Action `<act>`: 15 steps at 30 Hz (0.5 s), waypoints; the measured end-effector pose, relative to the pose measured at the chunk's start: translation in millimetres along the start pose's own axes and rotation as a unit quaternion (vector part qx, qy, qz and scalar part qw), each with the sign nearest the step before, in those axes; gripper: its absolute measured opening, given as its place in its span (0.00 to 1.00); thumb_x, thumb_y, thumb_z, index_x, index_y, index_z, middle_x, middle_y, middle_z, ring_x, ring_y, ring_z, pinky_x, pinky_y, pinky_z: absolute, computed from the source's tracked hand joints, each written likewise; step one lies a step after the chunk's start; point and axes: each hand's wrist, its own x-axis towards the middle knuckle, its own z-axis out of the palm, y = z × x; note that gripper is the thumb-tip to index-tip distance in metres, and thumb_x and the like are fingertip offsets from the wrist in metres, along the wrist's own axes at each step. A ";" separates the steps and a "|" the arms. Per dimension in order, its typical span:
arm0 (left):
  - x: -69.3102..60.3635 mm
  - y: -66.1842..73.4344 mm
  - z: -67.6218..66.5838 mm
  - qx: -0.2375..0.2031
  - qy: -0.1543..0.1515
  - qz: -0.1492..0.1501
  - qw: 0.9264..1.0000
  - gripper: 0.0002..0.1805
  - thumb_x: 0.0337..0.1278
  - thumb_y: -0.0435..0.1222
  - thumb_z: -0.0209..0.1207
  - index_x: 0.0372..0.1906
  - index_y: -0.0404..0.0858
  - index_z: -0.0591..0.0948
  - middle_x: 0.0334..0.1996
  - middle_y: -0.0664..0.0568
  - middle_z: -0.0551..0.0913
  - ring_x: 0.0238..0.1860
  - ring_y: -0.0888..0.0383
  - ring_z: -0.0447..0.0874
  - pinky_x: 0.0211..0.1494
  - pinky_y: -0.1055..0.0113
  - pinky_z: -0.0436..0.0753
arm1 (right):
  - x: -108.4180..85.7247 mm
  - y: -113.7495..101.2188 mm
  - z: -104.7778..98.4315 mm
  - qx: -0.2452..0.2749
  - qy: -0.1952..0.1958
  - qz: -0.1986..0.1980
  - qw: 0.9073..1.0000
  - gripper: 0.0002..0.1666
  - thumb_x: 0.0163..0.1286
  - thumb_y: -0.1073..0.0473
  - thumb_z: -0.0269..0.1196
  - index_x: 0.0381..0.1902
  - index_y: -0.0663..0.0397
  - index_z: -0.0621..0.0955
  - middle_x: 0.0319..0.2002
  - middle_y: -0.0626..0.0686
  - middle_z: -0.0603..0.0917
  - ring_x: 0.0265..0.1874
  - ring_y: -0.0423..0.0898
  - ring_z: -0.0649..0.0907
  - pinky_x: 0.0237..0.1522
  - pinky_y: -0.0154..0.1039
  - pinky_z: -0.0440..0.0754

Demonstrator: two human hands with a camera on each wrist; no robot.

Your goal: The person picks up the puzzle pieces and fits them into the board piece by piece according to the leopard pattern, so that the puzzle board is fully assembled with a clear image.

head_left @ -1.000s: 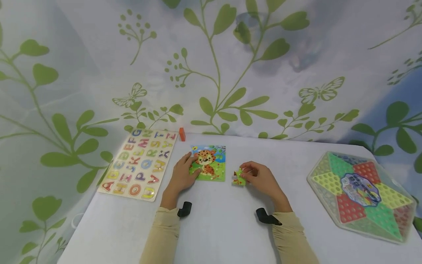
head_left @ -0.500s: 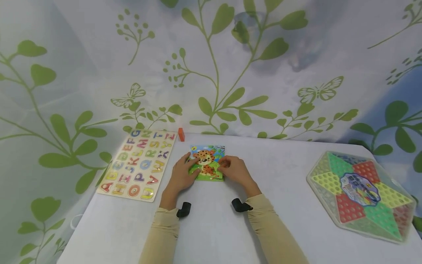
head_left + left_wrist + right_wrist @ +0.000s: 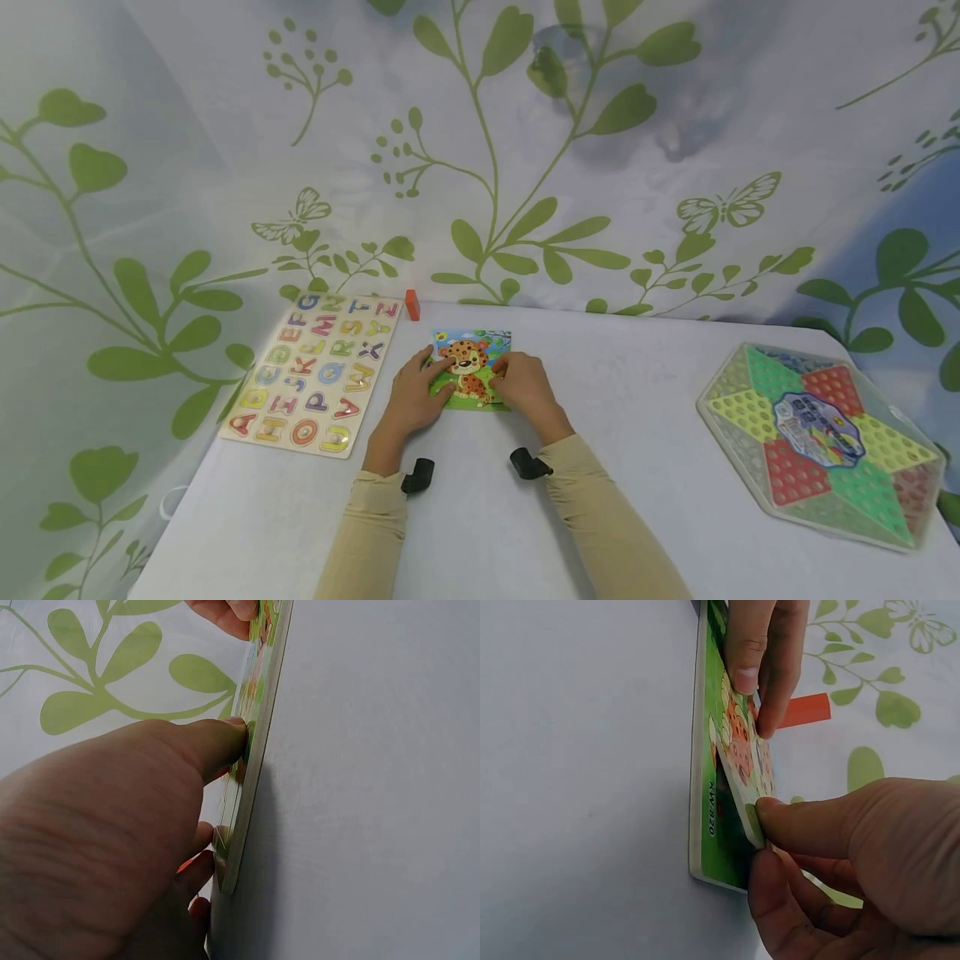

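A square jigsaw puzzle [image 3: 486, 341] with a cartoon leopard lies on the white table. My left hand [image 3: 414, 394] rests along its left side, fingers spread on the picture and thumb near the bottom edge. The left wrist view shows that thumb pressing the face of the board [image 3: 246, 817]. Over the right part of the puzzle, my right hand [image 3: 527, 386] pinches a puzzle piece [image 3: 739, 772] between thumb and finger. This piece is tilted, its near edge raised above the board while its far edge meets the picture. Dark backing shows beneath it.
An alphabet board [image 3: 318, 375] lies to the left. An orange block [image 3: 413, 305] stands near the back edge. At far right is a hexagonal Chinese checkers board [image 3: 821, 446]. A leaf-patterned cloth [image 3: 525, 183] hangs behind the table [image 3: 480, 517].
My right hand has moved left from the table beside the puzzle, bringing the piece onto its right part. My left hand has stayed in place on the board.
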 end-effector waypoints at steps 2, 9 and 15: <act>0.1 -0.2 0.3 0.001 0.000 0.001 1.000 0.26 0.68 0.43 0.62 0.68 0.44 0.78 0.77 0.35 0.62 0.76 0.31 0.61 0.77 0.34 0.60 | -1.0 -1.6 0.1 0.002 0.000 0.004 1.000 0.14 0.66 0.58 0.70 0.48 0.57 0.87 0.41 0.54 0.87 0.40 0.49 0.84 0.41 0.44 0.84; 0.7 0.0 -0.6 -0.001 -0.009 -0.007 1.000 0.27 0.68 0.43 0.62 0.70 0.45 0.77 0.78 0.36 0.61 0.77 0.32 0.59 0.78 0.35 0.59 | -3.7 -1.5 1.5 0.004 0.004 0.007 1.000 0.13 0.63 0.58 0.74 0.44 0.56 0.86 0.38 0.53 0.84 0.37 0.47 0.81 0.40 0.43 0.81; 0.1 0.0 0.7 0.000 -0.006 -0.010 1.000 0.26 0.68 0.43 0.62 0.70 0.45 0.77 0.78 0.36 0.60 0.77 0.32 0.59 0.78 0.35 0.58 | -4.7 2.2 4.2 0.002 0.007 -0.002 1.000 0.12 0.62 0.58 0.75 0.42 0.56 0.86 0.38 0.53 0.84 0.38 0.48 0.81 0.42 0.43 0.82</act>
